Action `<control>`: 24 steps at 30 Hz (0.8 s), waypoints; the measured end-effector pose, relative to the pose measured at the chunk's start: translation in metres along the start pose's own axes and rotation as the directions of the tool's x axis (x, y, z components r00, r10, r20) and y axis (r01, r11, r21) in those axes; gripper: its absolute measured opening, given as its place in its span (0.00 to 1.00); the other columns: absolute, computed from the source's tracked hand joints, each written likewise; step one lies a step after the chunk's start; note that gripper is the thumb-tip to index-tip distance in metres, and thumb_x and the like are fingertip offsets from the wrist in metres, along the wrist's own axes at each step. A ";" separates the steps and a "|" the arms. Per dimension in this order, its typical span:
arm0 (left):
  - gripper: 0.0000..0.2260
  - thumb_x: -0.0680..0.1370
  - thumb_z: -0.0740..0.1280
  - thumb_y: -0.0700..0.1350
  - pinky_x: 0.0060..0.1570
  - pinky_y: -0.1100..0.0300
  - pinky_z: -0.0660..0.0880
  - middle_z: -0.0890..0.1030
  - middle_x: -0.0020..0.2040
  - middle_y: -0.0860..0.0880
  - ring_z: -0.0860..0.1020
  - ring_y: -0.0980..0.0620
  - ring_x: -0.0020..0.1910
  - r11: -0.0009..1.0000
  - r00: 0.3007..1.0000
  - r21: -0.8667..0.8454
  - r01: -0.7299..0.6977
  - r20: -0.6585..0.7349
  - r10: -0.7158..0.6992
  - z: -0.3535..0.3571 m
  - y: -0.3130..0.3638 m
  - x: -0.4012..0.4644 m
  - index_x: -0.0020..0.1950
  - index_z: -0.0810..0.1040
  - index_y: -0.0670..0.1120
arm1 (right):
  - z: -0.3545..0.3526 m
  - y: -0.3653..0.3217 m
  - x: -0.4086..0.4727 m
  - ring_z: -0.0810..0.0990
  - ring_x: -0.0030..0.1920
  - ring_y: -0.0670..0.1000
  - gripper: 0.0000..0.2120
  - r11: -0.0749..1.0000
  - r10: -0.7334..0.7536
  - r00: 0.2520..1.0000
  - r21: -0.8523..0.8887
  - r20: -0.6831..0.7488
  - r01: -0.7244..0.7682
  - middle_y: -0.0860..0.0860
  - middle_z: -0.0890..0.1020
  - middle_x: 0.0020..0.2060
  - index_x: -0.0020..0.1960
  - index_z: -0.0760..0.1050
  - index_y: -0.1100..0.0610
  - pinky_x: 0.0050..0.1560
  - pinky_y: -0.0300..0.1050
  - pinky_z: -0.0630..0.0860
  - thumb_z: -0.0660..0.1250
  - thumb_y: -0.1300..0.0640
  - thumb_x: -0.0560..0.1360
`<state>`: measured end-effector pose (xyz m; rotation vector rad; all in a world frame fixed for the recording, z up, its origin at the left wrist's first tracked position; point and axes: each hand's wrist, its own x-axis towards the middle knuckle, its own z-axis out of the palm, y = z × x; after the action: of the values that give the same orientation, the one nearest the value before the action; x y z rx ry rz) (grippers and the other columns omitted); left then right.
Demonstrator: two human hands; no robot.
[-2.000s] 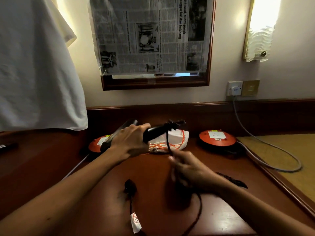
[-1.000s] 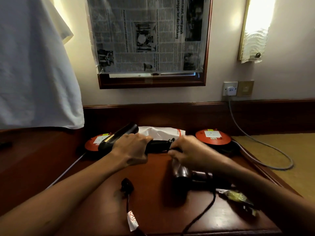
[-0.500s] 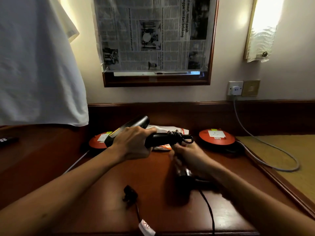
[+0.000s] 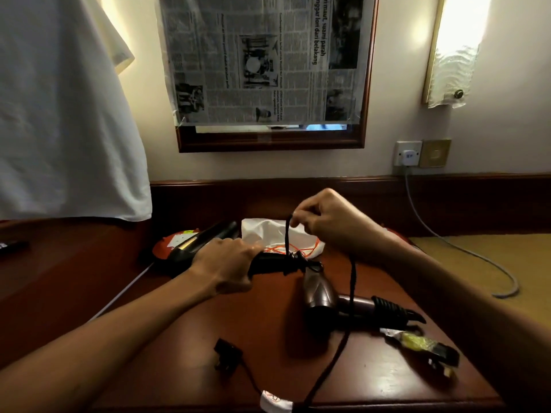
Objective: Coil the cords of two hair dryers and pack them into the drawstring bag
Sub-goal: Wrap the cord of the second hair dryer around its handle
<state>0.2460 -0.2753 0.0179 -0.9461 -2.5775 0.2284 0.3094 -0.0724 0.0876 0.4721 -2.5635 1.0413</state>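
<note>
My left hand [image 4: 228, 265] grips a black hair dryer [image 4: 205, 241] by its handle, held level above the wooden table [image 4: 185, 338]. Its black cord [image 4: 287, 236] is wound a few turns round the handle end. My right hand [image 4: 323, 217] pinches that cord and holds it up taut above the handle. The cord then drops past my wrist and runs down to the table's front edge. A second, brown hair dryer [image 4: 320, 293] lies on the table under my right forearm. The white drawstring bag [image 4: 268, 234] with an orange string lies behind the hands.
A black plug [image 4: 226, 354] with a white tag [image 4: 274, 402] lies near the front edge. A yellow-and-black wrapped item [image 4: 423, 345] lies at the right. A red round disc [image 4: 171, 244] sits behind the dryer. A grey cable [image 4: 465, 251] runs from the wall socket [image 4: 408, 154].
My right hand has risen from below the handle to above it, pulling the cord up taut. The brown dryer on the table is now uncovered. My left hand keeps its grip.
</note>
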 end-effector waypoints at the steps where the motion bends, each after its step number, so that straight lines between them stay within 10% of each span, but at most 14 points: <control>1: 0.17 0.70 0.63 0.47 0.42 0.54 0.78 0.82 0.43 0.48 0.81 0.46 0.41 0.999 0.999 0.017 -0.038 -0.025 0.038 0.001 -0.001 0.000 0.60 0.71 0.51 | 0.001 0.010 0.009 0.69 0.25 0.43 0.12 1.000 0.006 0.999 -0.026 -0.037 -0.007 0.46 0.74 0.24 0.38 0.82 0.60 0.29 0.39 0.65 0.64 0.60 0.77; 9: 0.16 0.68 0.62 0.47 0.36 0.55 0.74 0.83 0.41 0.47 0.82 0.43 0.39 0.992 0.974 -0.105 -0.075 -0.220 0.051 -0.013 -0.003 0.001 0.56 0.73 0.53 | 0.048 0.088 0.001 0.68 0.25 0.37 0.12 0.996 0.085 0.996 0.014 0.028 -0.086 0.43 0.74 0.21 0.30 0.78 0.54 0.31 0.40 0.65 0.66 0.63 0.72; 12: 0.19 0.70 0.64 0.47 0.39 0.52 0.76 0.83 0.44 0.46 0.81 0.42 0.42 0.985 0.976 -0.168 0.033 -0.207 -0.068 -0.019 -0.005 0.002 0.60 0.72 0.56 | 0.070 0.067 -0.038 0.71 0.22 0.37 0.09 0.978 0.135 0.989 0.154 0.067 -0.144 0.37 0.74 0.20 0.48 0.79 0.53 0.28 0.35 0.65 0.61 0.61 0.80; 15: 0.21 0.71 0.63 0.48 0.44 0.51 0.77 0.83 0.46 0.48 0.81 0.44 0.44 0.974 0.978 -0.195 0.119 -0.148 -0.149 -0.019 -0.002 0.004 0.64 0.71 0.57 | 0.078 0.036 -0.076 0.80 0.40 0.33 0.13 0.976 0.079 0.949 0.170 0.306 -0.136 0.36 0.82 0.39 0.65 0.68 0.49 0.41 0.29 0.74 0.59 0.57 0.81; 20: 0.16 0.69 0.63 0.47 0.40 0.54 0.73 0.80 0.46 0.48 0.81 0.43 0.45 0.990 0.996 -0.115 0.075 -0.044 -0.081 -0.014 0.014 0.005 0.57 0.73 0.54 | 0.034 -0.006 -0.061 0.74 0.31 0.48 0.11 0.978 0.008 0.961 -0.204 0.276 0.051 0.48 0.75 0.31 0.37 0.74 0.53 0.34 0.47 0.70 0.64 0.53 0.78; 24: 0.15 0.71 0.63 0.46 0.39 0.59 0.68 0.81 0.46 0.48 0.81 0.45 0.44 0.997 0.996 -0.044 -0.057 -0.067 0.054 -0.021 0.018 0.002 0.58 0.74 0.51 | -0.009 -0.002 -0.015 0.80 0.30 0.46 0.08 0.971 -0.058 0.997 -0.227 0.051 0.068 0.49 0.83 0.29 0.39 0.85 0.55 0.32 0.42 0.75 0.71 0.53 0.73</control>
<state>0.2637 -0.2599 0.0326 -1.0256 -2.5088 0.1514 0.3258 -0.0649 0.0887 0.5148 -2.6458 0.7091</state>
